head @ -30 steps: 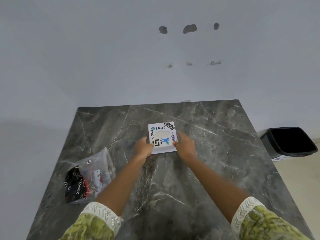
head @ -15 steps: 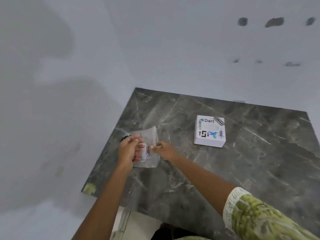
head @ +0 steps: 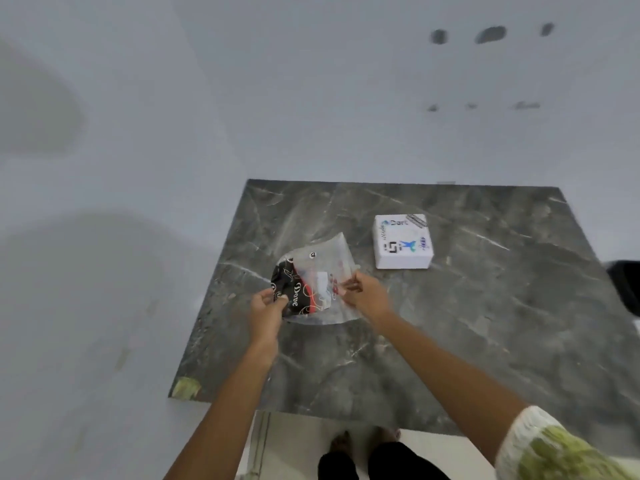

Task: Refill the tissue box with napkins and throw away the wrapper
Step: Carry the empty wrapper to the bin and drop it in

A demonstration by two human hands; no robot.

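Note:
A clear plastic wrapper [head: 313, 284] with black, red and white print lies on the grey marble table [head: 485, 323], spread between my two hands. My left hand [head: 266, 311] pinches its near left edge by the black part. My right hand [head: 363, 294] pinches its right edge. A white tissue box [head: 403, 242] with stickers on its lid stands closed on the table, beyond and to the right of my right hand, apart from both hands.
A black bin [head: 627, 289] shows partly at the right edge of the view, beside the table. White walls stand behind and to the left. The table's near left corner [head: 185, 388] is chipped. My feet are below the near edge.
Both hands left the tissue box and moved left to the wrapper. They now hold it at both sides, and it is spread wider and turned since half a second ago.

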